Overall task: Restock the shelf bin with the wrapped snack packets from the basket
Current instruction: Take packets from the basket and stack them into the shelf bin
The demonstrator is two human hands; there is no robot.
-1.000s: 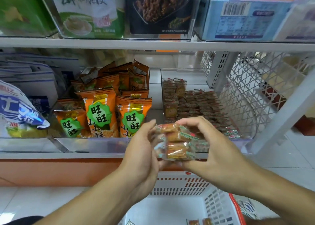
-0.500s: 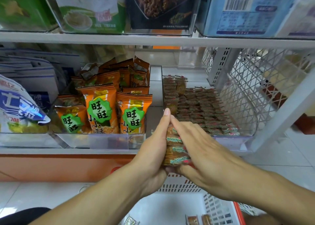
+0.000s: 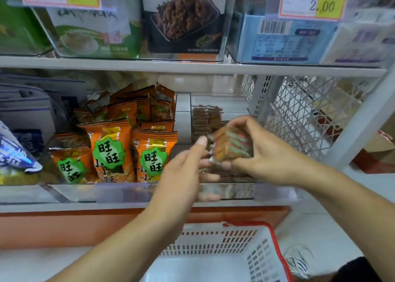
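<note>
A blurred stack of small wrapped snack packets hangs over the clear shelf bin on the lower shelf, and my right hand grips it from the right and above. My left hand is just left of the stack with its fingers apart, fingertips close to the packets' lower left corner. Rows of the same packets lie in the bin behind my hands. The white basket with a red rim stands on the floor below the shelf; its contents are out of sight.
Orange snack bags fill the clear bin to the left. A white mesh panel closes the shelf's right end. The upper shelf with boxed goods and price tags hangs close above.
Both hands pressed the stack together in front of the shelf edge; now it has gone up and right over the bin in my right hand, and my left hand has come off it.
</note>
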